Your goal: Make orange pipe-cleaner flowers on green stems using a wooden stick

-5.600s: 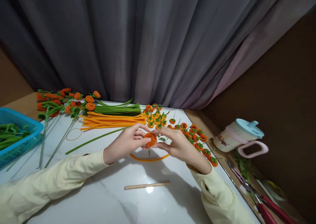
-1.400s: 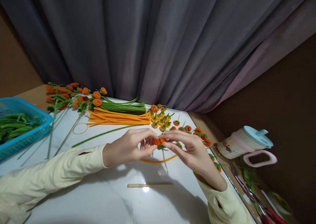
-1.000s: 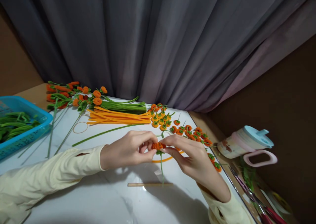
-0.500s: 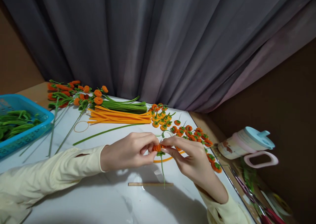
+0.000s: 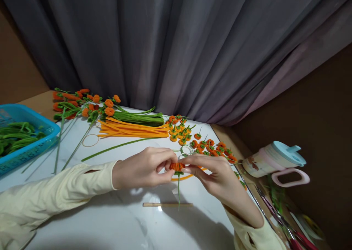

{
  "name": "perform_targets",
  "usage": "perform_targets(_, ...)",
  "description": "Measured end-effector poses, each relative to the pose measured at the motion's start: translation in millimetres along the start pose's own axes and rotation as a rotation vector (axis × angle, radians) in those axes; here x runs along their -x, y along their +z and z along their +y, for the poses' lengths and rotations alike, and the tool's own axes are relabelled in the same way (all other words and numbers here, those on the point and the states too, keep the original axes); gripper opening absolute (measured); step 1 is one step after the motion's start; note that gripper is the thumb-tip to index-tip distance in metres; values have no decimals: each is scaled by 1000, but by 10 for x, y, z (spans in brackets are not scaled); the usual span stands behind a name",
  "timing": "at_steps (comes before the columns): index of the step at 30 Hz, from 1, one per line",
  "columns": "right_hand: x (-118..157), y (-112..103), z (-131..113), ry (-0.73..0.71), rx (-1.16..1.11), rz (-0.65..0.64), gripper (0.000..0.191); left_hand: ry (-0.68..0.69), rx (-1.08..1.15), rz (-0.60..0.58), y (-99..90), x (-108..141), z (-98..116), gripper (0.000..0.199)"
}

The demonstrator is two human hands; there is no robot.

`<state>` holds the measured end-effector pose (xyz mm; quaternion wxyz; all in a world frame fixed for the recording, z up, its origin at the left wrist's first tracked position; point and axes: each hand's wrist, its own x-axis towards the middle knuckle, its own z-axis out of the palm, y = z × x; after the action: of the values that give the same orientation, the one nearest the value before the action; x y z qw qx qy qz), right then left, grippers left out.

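Observation:
A small orange pumpkin [image 5: 176,166] with a green calyx and a thin green stem hanging down is pinched between both hands above the white tabletop [image 5: 110,220]. My left hand [image 5: 150,168] grips its left side with thumb and fingers. On its right side, the thumb and fingertips of my right hand [image 5: 213,173] are closed on it. Behind the hands lie orange strips [image 5: 133,128] and a bundle of green strips [image 5: 140,118]. A wooden stick [image 5: 167,205] lies in front of the hands.
At the left is a blue basket [image 5: 52,130] of green pieces. Finished orange pumpkins [image 5: 210,142] lie behind my right hand. A cup [image 5: 264,160] with a pink handle and scissors [image 5: 283,220] are at the right. Grey curtains [image 5: 165,48] hang behind.
My right hand has shifted slightly right, showing more of the orange pumpkin. The hanging stem has swung a little left. My left hand has barely moved.

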<state>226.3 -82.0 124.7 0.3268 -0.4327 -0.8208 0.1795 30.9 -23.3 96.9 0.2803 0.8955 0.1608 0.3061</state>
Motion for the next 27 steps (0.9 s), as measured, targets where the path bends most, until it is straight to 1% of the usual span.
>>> perform_targets(6, 7, 36, 6, -37, 48, 33, 17, -5, 14, -6, 3, -9, -1, 9)
perform_targets(12, 9, 89, 17, -24, 67, 59, 20, 0, 8, 2, 6, -5, -5, 10)
perform_targets(16, 19, 142, 20, -26, 102, 98, 20, 12, -21, 9, 11, 10, -14, 10)
perform_targets(21, 41, 245, 30, -84, 182, 157, 22, 17, -56, 20, 32, 22, -32, 11)
perform_targets(24, 53, 298, 36, -93, 221, 162, 24, 37, -74, 34, 52, 26, -44, 12)
perform_targets(27, 48, 291, 32, -75, 228, 152, 22, 63, -96, 34, 62, 32, -55, 13)
